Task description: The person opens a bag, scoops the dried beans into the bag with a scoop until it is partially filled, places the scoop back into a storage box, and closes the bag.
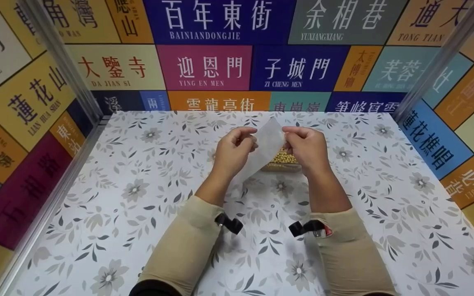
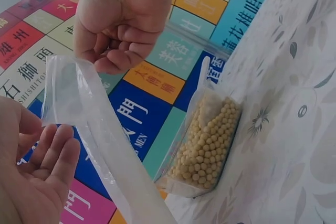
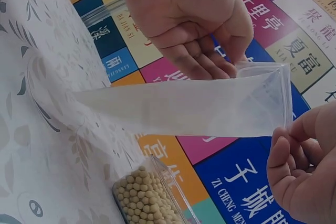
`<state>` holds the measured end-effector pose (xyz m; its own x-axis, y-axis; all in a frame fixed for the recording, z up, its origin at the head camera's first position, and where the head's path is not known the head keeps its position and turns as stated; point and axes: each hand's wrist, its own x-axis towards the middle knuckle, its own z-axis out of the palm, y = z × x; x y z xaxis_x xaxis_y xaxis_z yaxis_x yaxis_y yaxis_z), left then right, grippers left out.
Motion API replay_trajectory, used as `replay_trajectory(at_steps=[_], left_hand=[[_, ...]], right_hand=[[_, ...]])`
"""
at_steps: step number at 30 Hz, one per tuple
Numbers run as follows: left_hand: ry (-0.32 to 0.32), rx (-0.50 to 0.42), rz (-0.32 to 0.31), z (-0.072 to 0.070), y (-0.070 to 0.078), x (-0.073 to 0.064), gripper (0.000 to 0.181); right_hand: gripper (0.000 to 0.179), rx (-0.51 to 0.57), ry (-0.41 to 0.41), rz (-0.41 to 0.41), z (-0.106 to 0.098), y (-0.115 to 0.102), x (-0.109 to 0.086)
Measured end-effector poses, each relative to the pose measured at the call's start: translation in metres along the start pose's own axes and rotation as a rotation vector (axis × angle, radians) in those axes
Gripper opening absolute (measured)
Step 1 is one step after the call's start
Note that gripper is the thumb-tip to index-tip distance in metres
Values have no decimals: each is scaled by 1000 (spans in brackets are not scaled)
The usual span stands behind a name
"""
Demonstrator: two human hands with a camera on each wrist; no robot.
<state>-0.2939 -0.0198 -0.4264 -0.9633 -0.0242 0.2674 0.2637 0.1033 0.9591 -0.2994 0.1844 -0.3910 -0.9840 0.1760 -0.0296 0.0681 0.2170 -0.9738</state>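
Observation:
A translucent plastic bag (image 1: 265, 144) hangs in the air between my two hands, its mouth held partly apart. My left hand (image 1: 233, 152) pinches one side of the mouth between thumb and fingers. On the opposite side, my right hand (image 1: 307, 149) pinches the other edge. The bag's body (image 3: 178, 107) looks flat, and no contents show in it. Behind and below the bag, a clear box of yellow soybeans (image 2: 202, 150) stands on the table. A pale scoop handle (image 2: 203, 73) sticks up from the box in the left wrist view.
The table is covered with a white floral cloth (image 1: 134, 222). Panels with colourful street-name signs (image 1: 212, 68) rise at the back and both sides. Metal frame posts (image 1: 434, 61) stand at the back corners.

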Motion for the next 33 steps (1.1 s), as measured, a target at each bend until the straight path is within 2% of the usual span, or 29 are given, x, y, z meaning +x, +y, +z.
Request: replay_trajectory(at_steps=[6, 10, 13, 18, 27, 33], left_hand=[[-29, 153, 165, 2, -8, 1, 36], [-66, 183, 241, 3, -13, 1, 30], [-69, 187, 257, 3, -16, 1, 22], [-77, 158, 279, 5, -18, 1, 20], [-115, 131, 328, 10, -27, -1, 19], [-99, 87, 349, 12, -32, -1, 17]], right_hand=[[28, 5, -1, 12, 0, -2, -2], [28, 11, -1, 7, 3, -3, -4], [29, 34, -3, -16, 4, -3, -5], [28, 85, -10, -68, 6, -1, -7], [27, 114, -44, -73, 10, 1, -7], [28, 123, -64, -78, 11, 3, -6]])
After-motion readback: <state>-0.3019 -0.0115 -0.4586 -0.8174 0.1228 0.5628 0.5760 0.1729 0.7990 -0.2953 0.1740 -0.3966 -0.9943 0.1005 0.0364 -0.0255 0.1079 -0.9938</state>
